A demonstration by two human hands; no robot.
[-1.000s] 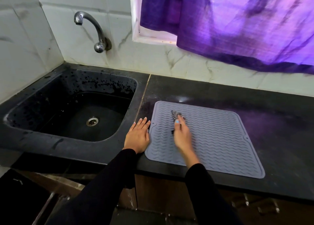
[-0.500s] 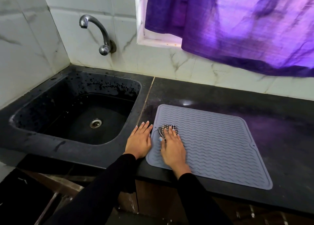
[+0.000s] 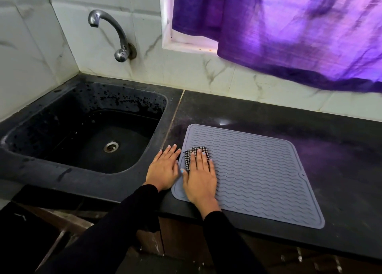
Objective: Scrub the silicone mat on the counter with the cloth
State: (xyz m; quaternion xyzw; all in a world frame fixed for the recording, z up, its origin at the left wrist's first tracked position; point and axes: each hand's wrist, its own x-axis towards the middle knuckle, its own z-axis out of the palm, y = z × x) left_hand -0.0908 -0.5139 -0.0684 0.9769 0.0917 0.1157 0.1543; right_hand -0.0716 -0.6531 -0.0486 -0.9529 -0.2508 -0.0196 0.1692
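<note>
Nearest the counter's front edge, two black sleeves (image 3: 128,218) reach forward onto the black counter (image 3: 341,180). The right hand (image 3: 199,175) lies palm down on the near left corner of the grey silicone mat (image 3: 258,176), fingers straight and close together, pressing a black-and-white checked cloth (image 3: 195,152) flat against the ribbed surface; the cloth shows past the fingertips and beside the thumb. The left hand (image 3: 164,167) rests flat on bare counter just beside the mat's left edge, fingers extended and slightly spread, holding nothing. The mat lies flat near the front edge, right of the black sink (image 3: 37,166). Farther back, a metal tap (image 3: 115,34) juts from the tiled wall above the sink, and a purple curtain (image 3: 289,29) hangs over the counter's far edge.
</note>
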